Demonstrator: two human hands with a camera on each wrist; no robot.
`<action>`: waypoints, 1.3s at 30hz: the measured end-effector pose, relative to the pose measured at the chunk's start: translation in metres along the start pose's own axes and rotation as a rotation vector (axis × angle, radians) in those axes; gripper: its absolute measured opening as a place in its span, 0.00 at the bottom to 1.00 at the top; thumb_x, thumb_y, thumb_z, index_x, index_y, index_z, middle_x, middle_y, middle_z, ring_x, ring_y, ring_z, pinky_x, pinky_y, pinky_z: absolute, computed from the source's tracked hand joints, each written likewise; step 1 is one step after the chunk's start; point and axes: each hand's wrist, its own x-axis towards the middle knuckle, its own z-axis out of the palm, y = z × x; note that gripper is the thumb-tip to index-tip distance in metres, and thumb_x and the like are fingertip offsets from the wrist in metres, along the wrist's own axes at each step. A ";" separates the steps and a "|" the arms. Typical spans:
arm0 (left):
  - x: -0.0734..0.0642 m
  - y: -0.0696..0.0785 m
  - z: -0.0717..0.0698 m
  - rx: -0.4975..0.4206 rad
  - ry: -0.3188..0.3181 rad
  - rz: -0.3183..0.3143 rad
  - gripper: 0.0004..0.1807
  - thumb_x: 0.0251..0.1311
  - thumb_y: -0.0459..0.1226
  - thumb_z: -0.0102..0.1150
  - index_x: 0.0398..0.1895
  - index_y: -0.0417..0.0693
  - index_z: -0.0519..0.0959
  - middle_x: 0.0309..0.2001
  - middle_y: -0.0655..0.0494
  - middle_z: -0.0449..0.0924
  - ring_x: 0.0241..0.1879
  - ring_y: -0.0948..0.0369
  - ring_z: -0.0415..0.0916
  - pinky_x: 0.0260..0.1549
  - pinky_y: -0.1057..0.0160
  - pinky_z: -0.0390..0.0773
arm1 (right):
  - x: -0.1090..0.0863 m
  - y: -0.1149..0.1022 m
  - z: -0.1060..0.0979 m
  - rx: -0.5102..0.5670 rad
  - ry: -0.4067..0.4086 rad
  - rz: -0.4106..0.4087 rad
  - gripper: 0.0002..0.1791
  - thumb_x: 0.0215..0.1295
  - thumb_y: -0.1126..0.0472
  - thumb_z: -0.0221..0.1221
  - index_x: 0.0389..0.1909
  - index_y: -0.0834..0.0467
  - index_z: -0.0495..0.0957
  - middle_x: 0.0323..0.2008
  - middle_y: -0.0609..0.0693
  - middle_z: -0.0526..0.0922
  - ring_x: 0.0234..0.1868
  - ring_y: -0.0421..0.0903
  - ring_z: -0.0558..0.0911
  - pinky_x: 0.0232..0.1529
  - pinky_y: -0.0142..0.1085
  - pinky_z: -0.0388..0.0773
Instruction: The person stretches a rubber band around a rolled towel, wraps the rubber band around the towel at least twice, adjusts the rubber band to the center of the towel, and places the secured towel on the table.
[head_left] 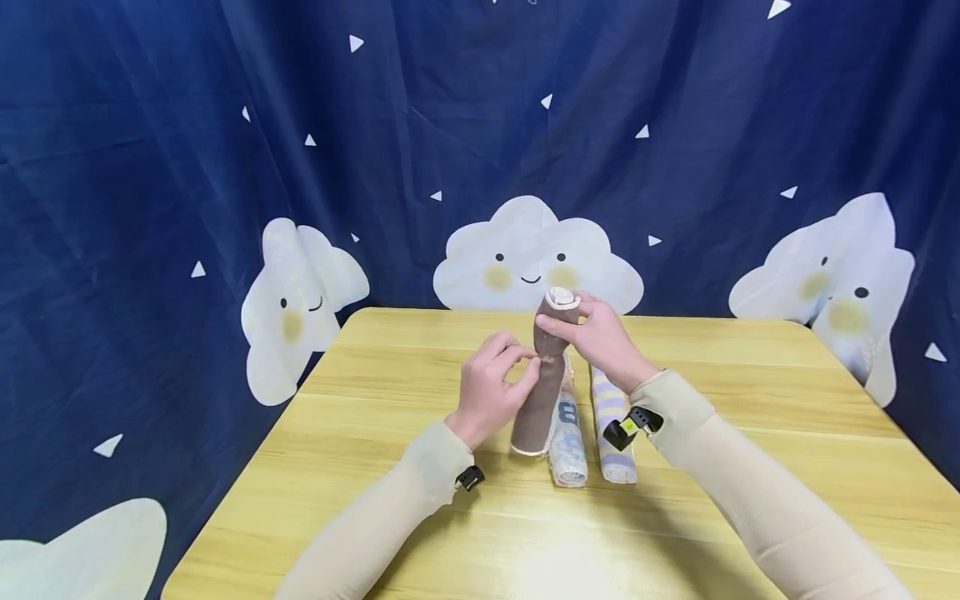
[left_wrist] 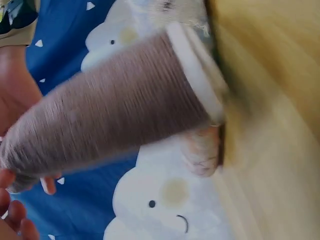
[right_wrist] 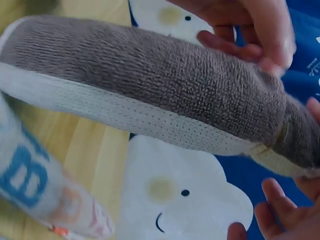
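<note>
Towel (head_left: 536,408) slants down from right hand (head_left: 604,335).

Right hand (head_left: 602,340) grips; left hand (head_left: 492,387) (fingers bent) sits lower.

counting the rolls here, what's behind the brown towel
In the head view, behind the brown towel: part of a patterned towel on the table and, past the brown one's upper end, a cloud on the curtain. The patterned towel's covered stretch can't be seen, nor anything hidden there.
</note>
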 end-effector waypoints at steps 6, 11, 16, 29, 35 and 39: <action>0.012 0.006 -0.012 0.123 0.004 0.143 0.06 0.54 0.40 0.60 0.31 0.51 0.83 0.30 0.62 0.73 0.31 0.64 0.69 0.26 0.70 0.72 | 0.000 0.001 0.009 0.079 0.042 -0.005 0.20 0.52 0.43 0.63 0.39 0.53 0.83 0.46 0.47 0.77 0.48 0.42 0.75 0.51 0.41 0.70; 0.016 0.013 -0.014 0.346 -0.042 0.187 0.07 0.54 0.42 0.58 0.31 0.51 0.83 0.31 0.60 0.75 0.31 0.60 0.69 0.26 0.67 0.73 | 0.000 -0.001 0.013 0.102 0.058 0.014 0.21 0.52 0.43 0.63 0.39 0.55 0.83 0.45 0.47 0.79 0.47 0.42 0.75 0.50 0.39 0.70; 0.015 0.012 -0.005 0.466 -0.057 0.174 0.05 0.51 0.39 0.56 0.28 0.49 0.81 0.31 0.59 0.75 0.30 0.59 0.68 0.25 0.67 0.72 | 0.000 -0.001 0.016 0.119 0.067 0.054 0.21 0.52 0.45 0.64 0.41 0.56 0.81 0.43 0.49 0.80 0.46 0.44 0.75 0.51 0.39 0.69; 0.011 -0.009 0.004 0.486 -0.027 0.328 0.06 0.51 0.37 0.52 0.26 0.46 0.78 0.30 0.57 0.72 0.30 0.58 0.67 0.25 0.66 0.70 | -0.002 -0.009 0.018 0.209 0.063 0.160 0.24 0.55 0.43 0.61 0.44 0.58 0.80 0.41 0.51 0.81 0.48 0.45 0.75 0.58 0.40 0.64; 0.017 -0.008 -0.004 0.302 0.008 0.287 0.05 0.51 0.38 0.52 0.23 0.48 0.76 0.29 0.57 0.72 0.29 0.60 0.68 0.26 0.67 0.71 | -0.002 -0.015 0.010 0.248 0.137 0.182 0.27 0.54 0.43 0.62 0.47 0.58 0.79 0.45 0.49 0.79 0.52 0.44 0.72 0.61 0.41 0.61; 0.026 -0.001 -0.012 0.225 0.056 0.264 0.06 0.54 0.39 0.54 0.27 0.49 0.80 0.31 0.58 0.75 0.32 0.59 0.70 0.28 0.65 0.73 | -0.005 -0.018 0.008 0.273 0.136 0.183 0.28 0.54 0.43 0.62 0.52 0.57 0.78 0.50 0.48 0.78 0.56 0.42 0.71 0.61 0.40 0.61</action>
